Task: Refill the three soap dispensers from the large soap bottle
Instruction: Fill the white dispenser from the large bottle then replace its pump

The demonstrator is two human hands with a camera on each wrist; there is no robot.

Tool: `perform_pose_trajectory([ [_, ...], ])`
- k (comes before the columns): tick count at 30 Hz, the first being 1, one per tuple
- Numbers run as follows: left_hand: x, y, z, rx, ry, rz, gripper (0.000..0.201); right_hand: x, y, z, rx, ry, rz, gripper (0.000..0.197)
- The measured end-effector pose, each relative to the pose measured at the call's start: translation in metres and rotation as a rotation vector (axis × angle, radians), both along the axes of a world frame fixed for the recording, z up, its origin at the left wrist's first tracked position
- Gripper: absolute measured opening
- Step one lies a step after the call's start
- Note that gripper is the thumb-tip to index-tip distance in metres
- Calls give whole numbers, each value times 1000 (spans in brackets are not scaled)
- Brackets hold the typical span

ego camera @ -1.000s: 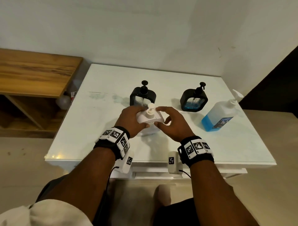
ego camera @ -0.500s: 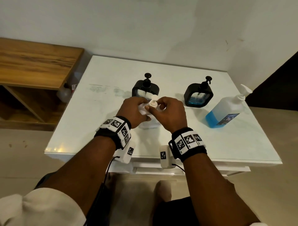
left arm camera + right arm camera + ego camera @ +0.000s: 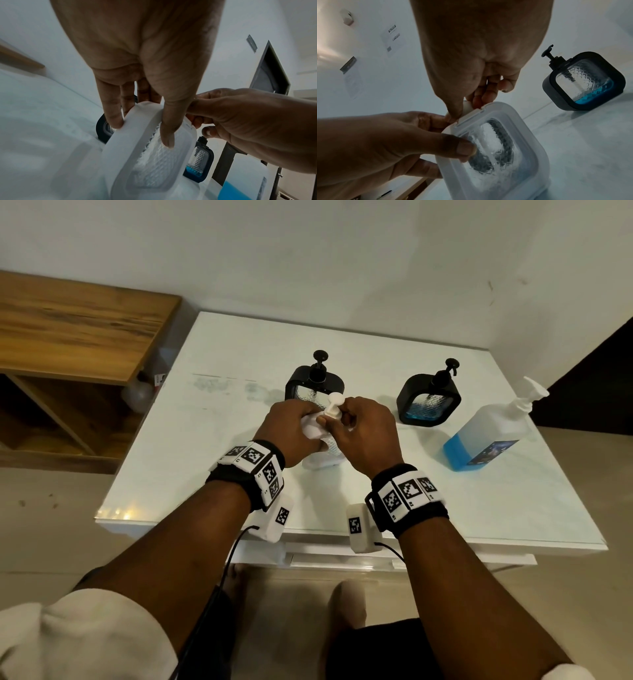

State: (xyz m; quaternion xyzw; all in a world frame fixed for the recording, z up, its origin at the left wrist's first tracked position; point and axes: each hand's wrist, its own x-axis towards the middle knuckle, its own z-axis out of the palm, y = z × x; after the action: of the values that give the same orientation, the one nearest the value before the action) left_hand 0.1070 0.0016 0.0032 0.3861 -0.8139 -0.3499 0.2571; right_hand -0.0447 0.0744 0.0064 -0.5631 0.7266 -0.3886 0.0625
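A white table (image 3: 212,474) against a pale wall, seen from above. At about 9 o'clock, off the table, stands a wooden shelf (image 3: 78,323). At the table's centre the left hand (image 3: 291,429) grips the body of a white soap dispenser (image 3: 496,148), fingers curled over its far side and thumb pressed on its clear textured front; the dispenser stands on the table and looks nearly empty. The right hand (image 3: 363,433) pinches the dispenser's white pump top (image 3: 334,407) with thumb and fingertips. A second ago that hand lay open beside the dispenser; it has since closed on the pump, so unscrewing the top is probably under way and pouring has not begun. Just behind the hands, at 12 o'clock, is a black dispenser (image 3: 315,381). At about 1 o'clock a second black dispenser (image 3: 428,402) shows a little blue soap at its bottom. At 3 o'clock, well apart from the hands, the large soap bottle (image 3: 486,436) stands untouched, blue liquid low inside, pump still on
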Motion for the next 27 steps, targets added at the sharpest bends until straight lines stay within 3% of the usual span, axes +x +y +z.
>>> perform_pose_trajectory([
  [3, 0, -1, -1, -3, 0, 1, 30, 1, -1, -2, -19, 5, 1, 34],
  [9, 3, -8, 3, 20, -51, -18, 63, -4, 2, 7, 81, 14, 97, 44],
  [13, 0, -5, 3, 42, -43, -34, 58, -10, 3, 10, 120, -45, 60, 32],
  [19, -1, -4, 6, 5, -50, -38, 50, 1, 1, 11, 39, -94, -41, 44],
  [22, -1, -3, 6, -6, -38, -17, 46, 3, 2, 15, 1, -127, 31, 42],
  [27, -1, -1, 8, 15, -28, -8, 37, -3, 4, 24, 106, -149, 126, 79],
])
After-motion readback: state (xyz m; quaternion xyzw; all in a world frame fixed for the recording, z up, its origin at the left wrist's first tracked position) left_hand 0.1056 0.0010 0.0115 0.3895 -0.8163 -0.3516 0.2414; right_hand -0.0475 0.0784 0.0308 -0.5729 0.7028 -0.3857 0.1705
